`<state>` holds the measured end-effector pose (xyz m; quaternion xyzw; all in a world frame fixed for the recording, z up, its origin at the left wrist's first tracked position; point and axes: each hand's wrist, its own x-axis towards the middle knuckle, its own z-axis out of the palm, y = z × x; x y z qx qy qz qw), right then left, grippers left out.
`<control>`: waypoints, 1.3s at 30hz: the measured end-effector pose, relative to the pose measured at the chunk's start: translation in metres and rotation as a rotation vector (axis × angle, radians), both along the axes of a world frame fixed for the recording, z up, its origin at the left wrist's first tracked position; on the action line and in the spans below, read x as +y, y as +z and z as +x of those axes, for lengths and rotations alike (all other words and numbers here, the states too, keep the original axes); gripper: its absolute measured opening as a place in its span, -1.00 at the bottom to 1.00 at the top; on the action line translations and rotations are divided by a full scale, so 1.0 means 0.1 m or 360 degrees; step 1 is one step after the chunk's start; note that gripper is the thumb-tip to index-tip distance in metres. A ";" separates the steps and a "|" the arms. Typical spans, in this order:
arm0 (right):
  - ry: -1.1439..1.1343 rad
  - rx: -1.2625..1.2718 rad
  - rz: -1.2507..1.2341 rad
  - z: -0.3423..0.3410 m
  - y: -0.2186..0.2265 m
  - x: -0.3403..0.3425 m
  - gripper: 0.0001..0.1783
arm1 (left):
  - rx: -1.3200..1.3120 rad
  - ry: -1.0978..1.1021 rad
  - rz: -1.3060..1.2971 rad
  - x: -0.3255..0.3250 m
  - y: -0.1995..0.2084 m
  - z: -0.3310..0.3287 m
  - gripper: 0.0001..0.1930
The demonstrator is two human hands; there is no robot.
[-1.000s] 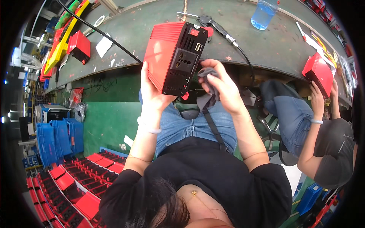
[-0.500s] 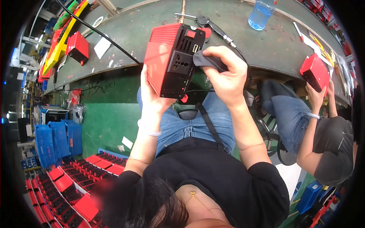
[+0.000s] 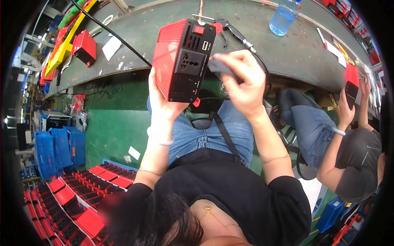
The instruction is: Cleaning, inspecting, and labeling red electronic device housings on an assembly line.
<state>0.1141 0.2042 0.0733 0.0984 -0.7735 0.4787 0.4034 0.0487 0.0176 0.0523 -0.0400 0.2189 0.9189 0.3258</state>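
White lettering [image 3: 202, 64] marks the black-ended red box [image 3: 171, 57].

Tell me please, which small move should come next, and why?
Perhaps wipe the grey cloth lightly across the black socket face of the red box: the right grip holds the cloth close beside that face, while the left grip supports the box.
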 end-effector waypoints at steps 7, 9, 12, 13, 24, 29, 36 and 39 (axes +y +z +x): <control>-0.0136 0.0256 -0.0010 -0.10 0.11 0.00 -0.74 | 0.0257 -0.0324 0.0573 -0.04 -0.13 -0.02 -0.54; -0.0212 0.0271 0.0102 -0.10 0.12 -0.05 -0.75 | 0.0177 -0.0365 0.0621 -0.05 -0.15 -0.02 -0.53; -0.0293 0.0285 0.0329 -0.07 0.10 -0.11 -0.68 | 0.0347 -0.0298 0.0486 -0.05 -0.17 -0.02 -0.51; -0.0227 0.0350 0.0367 -0.07 0.07 -0.12 -0.67 | 0.0383 -0.0256 0.0412 -0.05 -0.18 -0.03 -0.50; -0.0103 0.0388 0.0421 -0.10 0.05 -0.08 -0.64 | 0.0222 -0.0107 0.0143 -0.05 -0.15 -0.01 -0.47; 0.0317 0.0131 0.0291 0.06 0.10 -0.08 -0.80 | -0.0061 -0.0155 0.0247 -0.07 0.03 0.01 -0.48; -0.0051 0.0308 0.0117 -0.15 0.35 -0.03 -0.78 | -0.0232 0.0026 0.0102 0.01 0.07 0.05 -0.38; -0.0173 0.0361 0.0346 -0.25 0.33 -0.02 -0.75 | -0.0180 -0.0026 0.0136 0.02 0.06 0.05 -0.38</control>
